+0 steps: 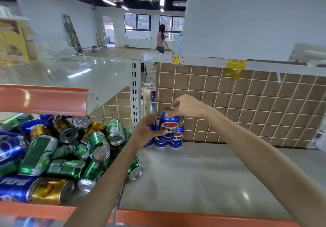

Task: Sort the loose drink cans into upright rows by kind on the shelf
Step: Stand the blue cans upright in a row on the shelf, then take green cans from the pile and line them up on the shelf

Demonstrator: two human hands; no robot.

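Observation:
A blue Pepsi can point(169, 124) is held upright just above the white shelf point(202, 172), at its back left corner. My right hand point(187, 105) pinches its top rim from above. My left hand point(147, 132) curls round its left side. Behind and below it stand a few more blue Pepsi cans point(177, 138) upright against the wire grid. To the left lies a loose pile of cans point(58, 154), green, gold and blue, most on their sides.
A brown tiled back panel with a wire grid point(247, 106) closes the shelf's rear. A white slotted upright point(135, 92) divides the two bays. An orange price rail point(176, 218) runs along the front edge. An upper shelf point(53, 78) overhangs the pile. A person point(160, 38) walks far behind.

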